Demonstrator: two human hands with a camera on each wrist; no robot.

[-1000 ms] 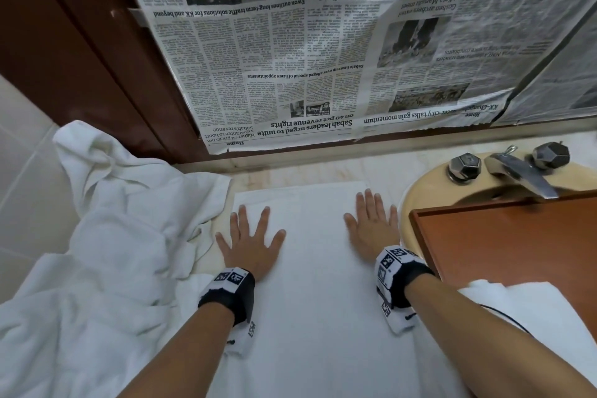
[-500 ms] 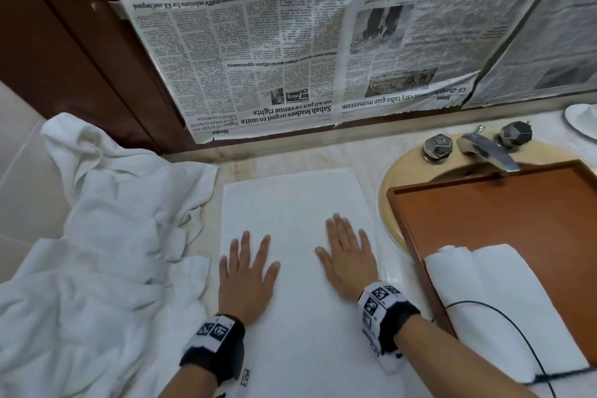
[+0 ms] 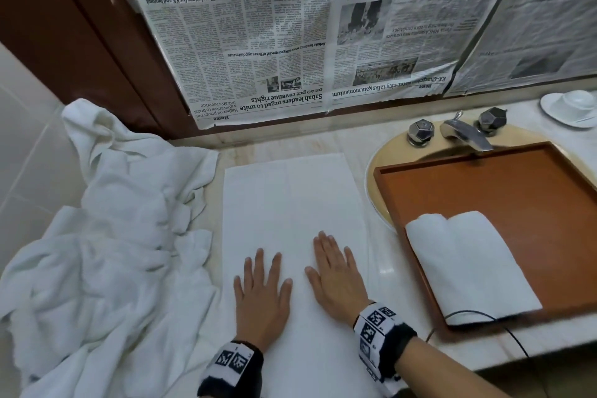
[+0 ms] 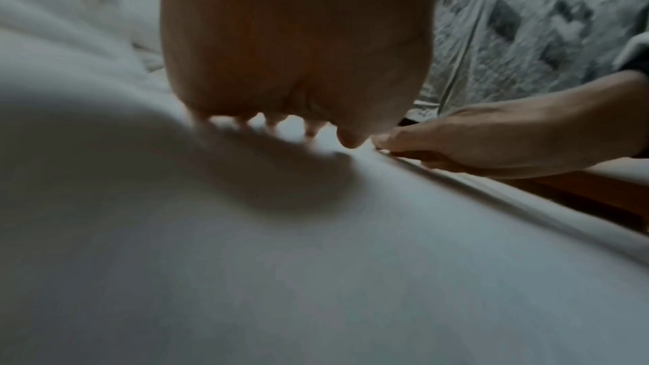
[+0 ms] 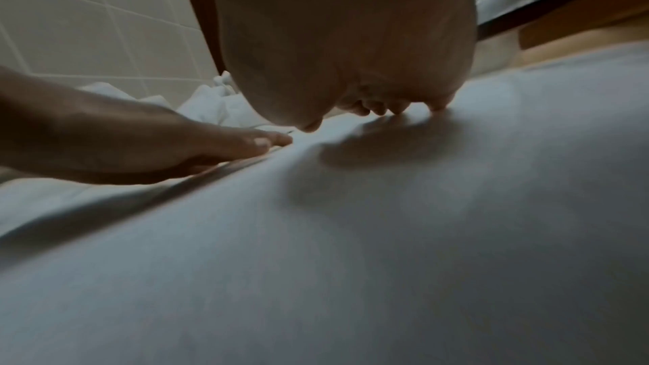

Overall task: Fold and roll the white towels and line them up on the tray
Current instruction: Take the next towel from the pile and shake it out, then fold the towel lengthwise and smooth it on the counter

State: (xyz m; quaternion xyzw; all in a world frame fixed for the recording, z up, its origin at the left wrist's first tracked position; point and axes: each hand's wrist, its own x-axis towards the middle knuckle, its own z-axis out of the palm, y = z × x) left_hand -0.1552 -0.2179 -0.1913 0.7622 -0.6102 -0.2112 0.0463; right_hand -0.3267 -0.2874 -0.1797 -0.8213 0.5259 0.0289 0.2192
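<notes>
A white towel (image 3: 290, 200) lies folded into a long flat strip on the marble counter, running away from me. My left hand (image 3: 260, 294) and right hand (image 3: 336, 278) press flat on its near part, side by side, fingers straight and spread. The wrist views show the same smooth towel surface (image 4: 316, 260) (image 5: 351, 232) under each palm, with the other hand alongside. To the right, a brown wooden tray (image 3: 504, 191) sits over the sink and holds rolled white towels (image 3: 468, 265) at its near left corner.
A crumpled heap of white towels (image 3: 106, 252) fills the counter to the left. A chrome tap (image 3: 465, 134) with two knobs stands behind the tray, a white cup and saucer (image 3: 571, 107) far right. Newspaper (image 3: 307, 26) covers the wall behind. A black cable (image 3: 484, 313) crosses the tray's near edge.
Both flat hands have slid toward me along the towel, from its far half to its near part, and drawn closer together. The view has tilted, showing more of the tray.
</notes>
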